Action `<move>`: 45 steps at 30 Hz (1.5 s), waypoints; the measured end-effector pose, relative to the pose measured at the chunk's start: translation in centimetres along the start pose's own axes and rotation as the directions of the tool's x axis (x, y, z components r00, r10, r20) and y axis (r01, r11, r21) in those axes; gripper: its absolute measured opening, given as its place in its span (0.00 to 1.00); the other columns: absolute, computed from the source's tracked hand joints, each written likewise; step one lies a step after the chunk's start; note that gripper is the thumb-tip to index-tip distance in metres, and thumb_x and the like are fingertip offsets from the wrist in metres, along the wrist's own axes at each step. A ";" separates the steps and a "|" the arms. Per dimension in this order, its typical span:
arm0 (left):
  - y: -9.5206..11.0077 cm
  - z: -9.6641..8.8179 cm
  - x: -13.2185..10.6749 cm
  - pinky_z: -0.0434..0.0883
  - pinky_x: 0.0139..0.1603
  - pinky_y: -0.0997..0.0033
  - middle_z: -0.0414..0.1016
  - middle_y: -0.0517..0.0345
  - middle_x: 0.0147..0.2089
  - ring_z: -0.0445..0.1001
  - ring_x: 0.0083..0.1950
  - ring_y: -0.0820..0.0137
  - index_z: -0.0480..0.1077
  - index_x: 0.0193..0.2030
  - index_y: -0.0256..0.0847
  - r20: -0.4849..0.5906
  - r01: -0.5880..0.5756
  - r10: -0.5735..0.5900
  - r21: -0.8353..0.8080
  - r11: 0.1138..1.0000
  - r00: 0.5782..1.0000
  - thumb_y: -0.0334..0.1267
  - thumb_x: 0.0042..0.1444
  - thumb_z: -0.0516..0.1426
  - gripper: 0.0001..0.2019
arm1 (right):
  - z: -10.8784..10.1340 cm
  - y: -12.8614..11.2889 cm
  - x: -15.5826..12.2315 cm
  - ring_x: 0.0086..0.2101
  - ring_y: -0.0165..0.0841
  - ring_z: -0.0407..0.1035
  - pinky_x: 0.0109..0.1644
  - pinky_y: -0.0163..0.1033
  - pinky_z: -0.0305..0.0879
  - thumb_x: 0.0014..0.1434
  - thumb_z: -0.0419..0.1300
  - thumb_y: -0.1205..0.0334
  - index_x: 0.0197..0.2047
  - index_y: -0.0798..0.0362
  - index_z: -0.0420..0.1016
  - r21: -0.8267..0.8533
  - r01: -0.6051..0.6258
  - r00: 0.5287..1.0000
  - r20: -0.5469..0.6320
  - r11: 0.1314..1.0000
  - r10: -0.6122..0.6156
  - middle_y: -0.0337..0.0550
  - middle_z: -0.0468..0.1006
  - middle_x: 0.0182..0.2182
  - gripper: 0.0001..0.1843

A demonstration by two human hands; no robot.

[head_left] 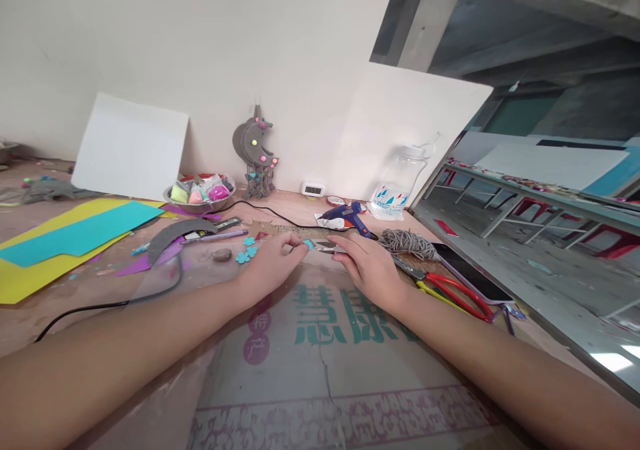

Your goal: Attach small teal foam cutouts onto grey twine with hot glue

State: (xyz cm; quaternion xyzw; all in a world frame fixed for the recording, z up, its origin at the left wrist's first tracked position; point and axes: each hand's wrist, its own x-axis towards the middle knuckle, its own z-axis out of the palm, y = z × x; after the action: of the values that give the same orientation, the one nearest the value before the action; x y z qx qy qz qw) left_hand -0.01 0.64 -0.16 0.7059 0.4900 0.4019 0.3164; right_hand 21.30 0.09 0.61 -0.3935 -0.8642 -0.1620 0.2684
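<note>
My left hand (273, 263), fingers pinched, holds a small blue piece (309, 244) over the cardboard. Facing it, my right hand (373, 270) is closed around small scissors (326, 245), whose pointed metal blades are parted close to the blue piece. The handles are hidden in my fingers. Several small blue flower-shaped cutouts (246, 255) lie just left of my left hand, beside a small grey lump (222, 255). Under both hands is a printed cardboard sheet (295, 383) with green and purple markings.
Blue (90, 233) and yellow sheets lie left, near a bowl (200, 203) of coloured packets. A grey moon ornament (254, 147) hangs behind. A glue gun (347, 217), bottle (397, 183), grey cord (407, 243), red-handled pliers (460, 293) and phone (470, 273) are right.
</note>
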 end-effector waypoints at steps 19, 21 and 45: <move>-0.3 0.1 0.0 0.60 0.32 0.72 0.71 0.63 0.31 0.67 0.33 0.70 0.66 0.31 0.41 0.028 0.021 -0.021 -0.001 1.000 0.999 0.47 0.55 0.51 0.12 | 0.3 0.4 -0.1 0.30 0.31 0.68 0.35 0.36 0.61 0.64 0.51 0.59 0.49 0.57 0.71 -0.204 0.143 0.987 -0.044 0.968 -0.155 0.43 0.73 0.29 0.15; -0.4 0.1 0.0 0.60 0.32 0.72 0.71 0.62 0.31 0.67 0.33 0.70 0.66 0.31 0.41 0.028 0.017 -0.017 0.006 1.000 0.999 0.47 0.55 0.51 0.12 | 0.3 0.4 -0.1 0.30 0.31 0.67 0.35 0.36 0.61 0.64 0.52 0.59 0.49 0.58 0.72 -0.210 0.146 0.986 -0.052 0.967 -0.161 0.42 0.73 0.29 0.15; -0.5 0.3 0.1 0.62 0.37 0.70 0.73 0.62 0.34 0.69 0.36 0.68 0.68 0.33 0.41 0.034 -0.020 0.020 0.017 1.000 0.999 0.46 0.56 0.50 0.12 | -0.1 0.0 -0.2 0.31 0.32 0.68 0.35 0.35 0.63 0.65 0.50 0.58 0.52 0.56 0.69 -0.108 0.078 0.994 -0.072 0.991 -0.086 0.44 0.74 0.32 0.16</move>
State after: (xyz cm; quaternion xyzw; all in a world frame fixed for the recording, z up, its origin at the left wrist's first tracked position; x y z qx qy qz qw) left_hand 0.03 0.93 -0.71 0.7202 0.4809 0.3888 0.3144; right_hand 21.47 -0.03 0.53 -0.3646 -0.8591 -0.2332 0.2733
